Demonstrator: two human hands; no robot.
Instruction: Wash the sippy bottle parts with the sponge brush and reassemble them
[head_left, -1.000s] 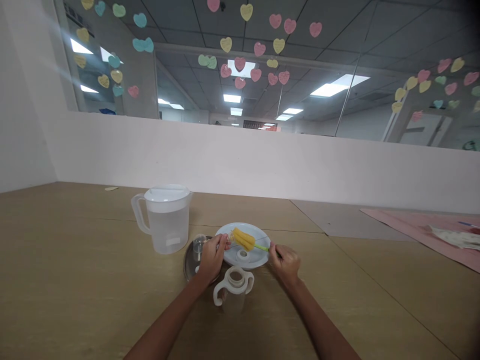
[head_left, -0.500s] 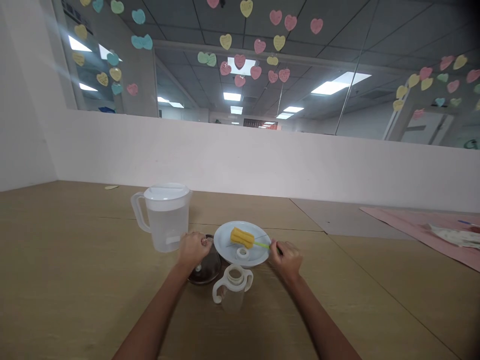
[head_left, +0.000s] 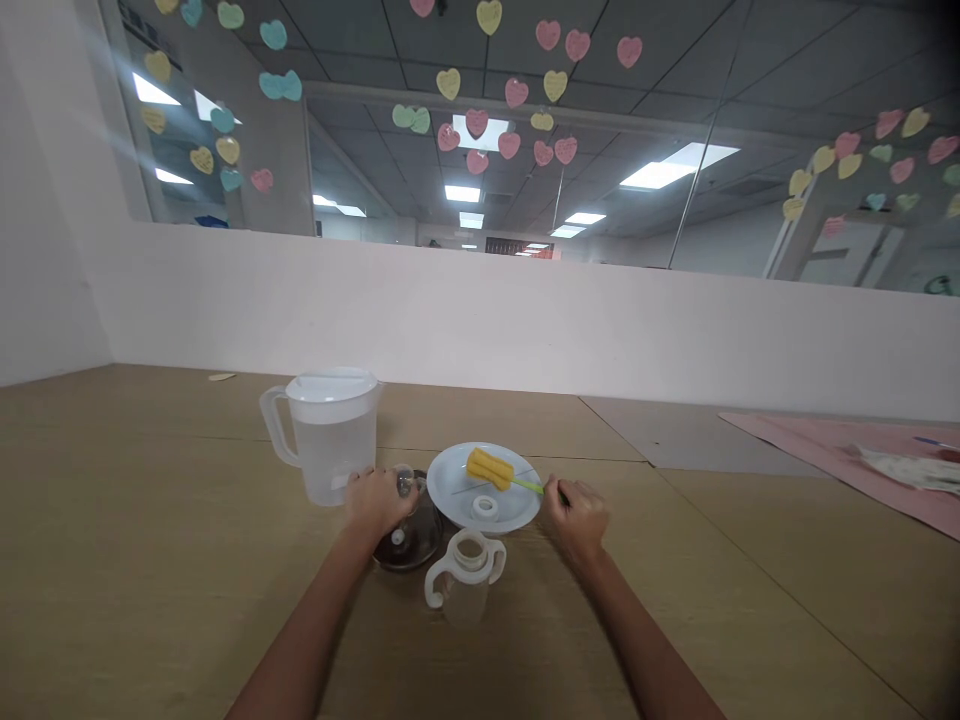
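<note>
My right hand (head_left: 576, 512) is closed around the green handle of a yellow sponge bottle brush (head_left: 491, 468). Its sponge head is over the white plate (head_left: 442, 505); I cannot tell whether they touch. A white ring (head_left: 485, 508) lies on that plate. Closed fingers of my left hand (head_left: 377, 503) hold a small clear cap-like piece (head_left: 405, 479), partly hidden by them. Beneath that hand is a dark round dish or lid (head_left: 409, 545). Upright in front of the plate stands a two-handled baby bottle (head_left: 466, 580) with its top open.
A clear lidded pitcher (head_left: 334, 435) with liquid in it stands behind my left hand. On the right, a pink sheet (head_left: 810, 450) lies with a white cloth-like item (head_left: 907, 470) on it. A white wall (head_left: 480, 320) closes off the back of the table (head_left: 225, 560).
The left hand has shifted slightly left and turned, so more of the clear piece shows. The brush and my right hand have moved a little to the right.
</note>
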